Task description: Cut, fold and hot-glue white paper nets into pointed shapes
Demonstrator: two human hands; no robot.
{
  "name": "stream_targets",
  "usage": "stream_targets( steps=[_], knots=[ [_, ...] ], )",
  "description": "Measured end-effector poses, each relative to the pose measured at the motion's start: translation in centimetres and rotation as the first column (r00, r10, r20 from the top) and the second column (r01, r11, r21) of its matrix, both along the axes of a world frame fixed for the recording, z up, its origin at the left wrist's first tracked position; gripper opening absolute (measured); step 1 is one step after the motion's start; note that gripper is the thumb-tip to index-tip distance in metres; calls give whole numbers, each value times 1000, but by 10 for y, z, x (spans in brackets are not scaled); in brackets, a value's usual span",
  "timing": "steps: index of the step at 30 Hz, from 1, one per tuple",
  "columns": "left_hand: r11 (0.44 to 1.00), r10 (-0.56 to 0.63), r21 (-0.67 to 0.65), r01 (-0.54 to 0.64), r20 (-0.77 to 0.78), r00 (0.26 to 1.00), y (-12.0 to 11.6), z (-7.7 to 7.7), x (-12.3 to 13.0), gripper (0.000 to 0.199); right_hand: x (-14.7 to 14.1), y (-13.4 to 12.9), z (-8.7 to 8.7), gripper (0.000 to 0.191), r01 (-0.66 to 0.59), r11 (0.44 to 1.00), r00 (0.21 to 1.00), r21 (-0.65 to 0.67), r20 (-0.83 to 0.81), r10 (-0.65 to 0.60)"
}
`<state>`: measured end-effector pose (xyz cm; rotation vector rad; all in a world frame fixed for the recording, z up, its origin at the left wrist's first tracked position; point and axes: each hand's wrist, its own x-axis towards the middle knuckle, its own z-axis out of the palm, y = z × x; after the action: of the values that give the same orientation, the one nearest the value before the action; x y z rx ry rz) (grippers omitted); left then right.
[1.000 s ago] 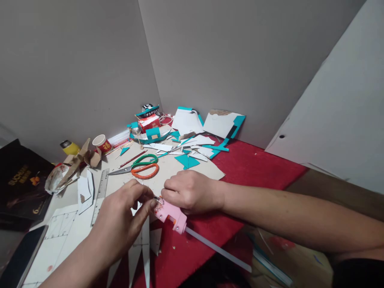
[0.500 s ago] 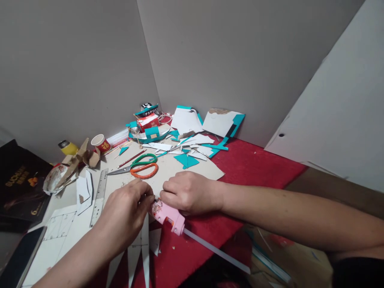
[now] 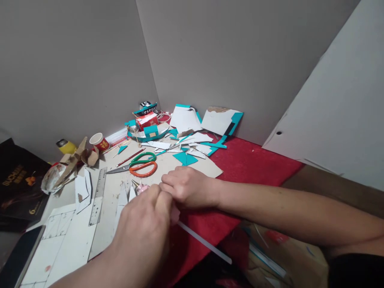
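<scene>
A pink hot glue gun lies under both hands, its metal nozzle pointing left. Out of its back end runs a long translucent glue stick, reaching past the table edge. My right hand is closed around the gun, with the grip hidden inside the fist. Curled over the gun's body is my left hand, its knuckles up and its fingertips out of sight beside the right fist. Pointed white card pieces lie just left of the nozzle.
Green-and-orange-handled scissors, a clear ruler and a pencil lie on grey board. Teal-and-white scraps and a cardboard boat model are behind. A paper cup stands back left; a phone lies front left.
My left hand has moved right and toward me, from the gun's front end onto its body. The nozzle now shows, and less of the glue stick sticks out behind.
</scene>
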<state>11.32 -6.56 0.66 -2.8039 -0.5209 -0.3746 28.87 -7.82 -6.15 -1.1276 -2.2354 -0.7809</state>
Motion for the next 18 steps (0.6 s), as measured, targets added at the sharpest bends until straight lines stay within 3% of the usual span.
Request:
stream_targets(
  steps=[5,8,14,18],
  knots=[
    [971,-212,-98,216,54,976,-22,-5,-3,19,3,2,1,11,34,999,999,-4,0,-34],
    [951,-271,-146,272,29,962,-27,-14,-14,20,6,2,3,10,53,999,999,-6,0,-53],
    [956,-243,-158,246,43,969,-20,-27,-39,20,11,4,4,13,53,996,994,-70,-90,-59],
    [947,-116,-283,149,132,984,-12,-41,-58,16,15,11,1,20,-31,989,963,-143,-268,-9]
  ],
)
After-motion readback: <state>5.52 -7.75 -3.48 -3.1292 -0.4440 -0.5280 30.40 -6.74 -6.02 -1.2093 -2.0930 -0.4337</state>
